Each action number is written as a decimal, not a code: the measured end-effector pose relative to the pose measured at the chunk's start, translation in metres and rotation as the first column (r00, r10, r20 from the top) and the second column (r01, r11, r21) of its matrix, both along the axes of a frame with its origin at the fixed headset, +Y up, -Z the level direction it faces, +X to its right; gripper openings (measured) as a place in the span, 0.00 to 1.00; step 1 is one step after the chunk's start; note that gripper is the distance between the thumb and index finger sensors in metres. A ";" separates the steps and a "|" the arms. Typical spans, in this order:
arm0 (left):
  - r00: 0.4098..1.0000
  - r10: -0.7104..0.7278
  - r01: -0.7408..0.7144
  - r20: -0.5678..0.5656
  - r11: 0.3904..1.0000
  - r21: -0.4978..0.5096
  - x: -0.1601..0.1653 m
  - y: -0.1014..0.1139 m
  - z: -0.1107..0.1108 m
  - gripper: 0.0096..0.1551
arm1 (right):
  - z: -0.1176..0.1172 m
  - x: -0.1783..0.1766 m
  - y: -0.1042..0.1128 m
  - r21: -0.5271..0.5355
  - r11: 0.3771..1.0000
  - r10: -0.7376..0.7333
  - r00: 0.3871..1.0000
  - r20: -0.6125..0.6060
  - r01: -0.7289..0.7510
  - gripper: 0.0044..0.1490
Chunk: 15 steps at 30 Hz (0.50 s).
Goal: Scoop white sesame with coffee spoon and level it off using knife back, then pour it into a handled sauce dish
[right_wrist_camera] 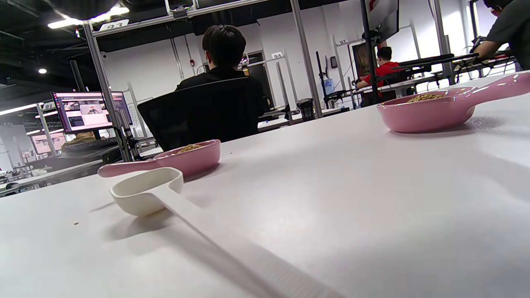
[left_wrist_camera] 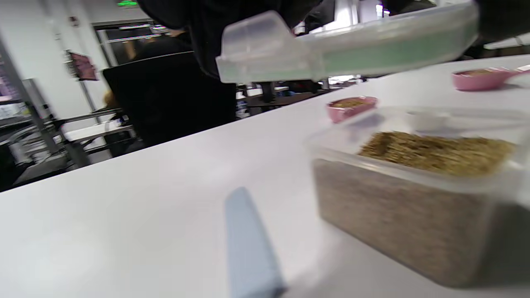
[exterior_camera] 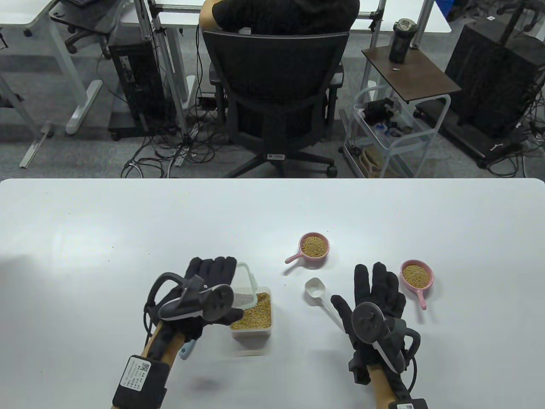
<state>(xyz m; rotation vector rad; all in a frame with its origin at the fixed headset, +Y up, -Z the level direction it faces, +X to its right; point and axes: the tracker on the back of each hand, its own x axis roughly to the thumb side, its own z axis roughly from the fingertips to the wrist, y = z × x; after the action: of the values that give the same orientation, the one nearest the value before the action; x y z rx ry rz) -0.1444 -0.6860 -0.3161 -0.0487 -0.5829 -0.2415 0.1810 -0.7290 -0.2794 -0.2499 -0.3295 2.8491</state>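
Observation:
A clear tub of sesame (exterior_camera: 254, 317) stands on the white table (exterior_camera: 85, 255), also close in the left wrist view as the tub (left_wrist_camera: 414, 194). My left hand (exterior_camera: 217, 266) grips the tub's clear, green-sealed lid (exterior_camera: 246, 286) and holds it tilted above the tub's far-left side; the lid (left_wrist_camera: 352, 51) hangs over the rim. A light blue knife (exterior_camera: 187, 350) lies under my left wrist, its end (left_wrist_camera: 248, 248) on the table. The empty white coffee spoon (exterior_camera: 316, 288) lies right of the tub. My right hand (exterior_camera: 374, 281) rests flat over its handle, fingers spread. Two pink handled sauce dishes (exterior_camera: 314, 247) (exterior_camera: 415, 276) hold sesame.
A few stray grains lie on the table near the spoon bowl (right_wrist_camera: 145, 192). Beyond the table's far edge a person sits in a black office chair (exterior_camera: 276, 85), with a small cart (exterior_camera: 391, 132) and desks on the floor behind.

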 end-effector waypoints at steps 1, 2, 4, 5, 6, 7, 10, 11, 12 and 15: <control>1.000 -0.014 0.014 0.021 1.000 -0.008 0.006 -0.003 0.002 0.72 | 0.000 0.000 0.000 0.011 1.000 0.000 1.000 0.000 0.000 0.54; 0.999 -0.027 0.028 0.042 1.000 -0.015 0.012 -0.007 0.003 0.72 | 0.000 0.000 0.000 0.014 1.000 0.004 1.000 0.000 -0.004 0.54; 0.996 -0.056 0.057 0.066 0.998 -0.005 0.020 -0.014 0.005 0.71 | 0.000 -0.001 0.000 0.016 1.000 0.010 1.000 -0.003 -0.010 0.54; 0.995 -0.072 0.072 0.073 0.997 -0.006 0.022 -0.016 0.005 0.72 | 0.000 -0.001 0.000 0.017 1.000 0.012 1.000 -0.005 -0.012 0.54; 0.994 -0.082 0.083 0.076 0.997 -0.001 0.024 -0.019 0.004 0.72 | 0.000 -0.002 0.000 0.018 1.000 0.014 1.000 -0.007 -0.014 0.54; 0.993 -0.088 0.089 0.079 0.996 -0.007 0.025 -0.022 0.003 0.72 | 0.000 -0.002 0.000 0.018 1.000 0.017 1.000 -0.009 -0.017 0.54; 0.994 -0.071 0.073 0.086 0.997 -0.019 0.024 -0.027 0.001 0.72 | 0.001 -0.003 0.000 0.041 0.999 0.017 1.000 -0.012 -0.016 0.54; 0.994 -0.074 0.076 0.083 0.997 -0.021 0.023 -0.029 0.000 0.72 | 0.001 -0.003 0.000 0.044 0.999 0.017 1.000 -0.011 -0.017 0.54; 0.994 -0.067 0.070 0.084 0.997 -0.029 0.022 -0.029 0.000 0.72 | 0.001 -0.003 0.000 0.047 0.999 0.017 1.000 -0.011 -0.017 0.54; 0.995 -0.030 0.036 0.094 0.998 -0.058 0.021 -0.033 -0.001 0.72 | 0.001 -0.003 0.000 0.048 0.999 0.019 1.000 -0.014 -0.018 0.53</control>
<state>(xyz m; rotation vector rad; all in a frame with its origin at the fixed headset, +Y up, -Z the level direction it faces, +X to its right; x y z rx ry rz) -0.1236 -0.7185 -0.3167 -0.1050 -0.6827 -0.2599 0.1776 -0.7294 -0.2786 -0.2177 -0.3981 2.8561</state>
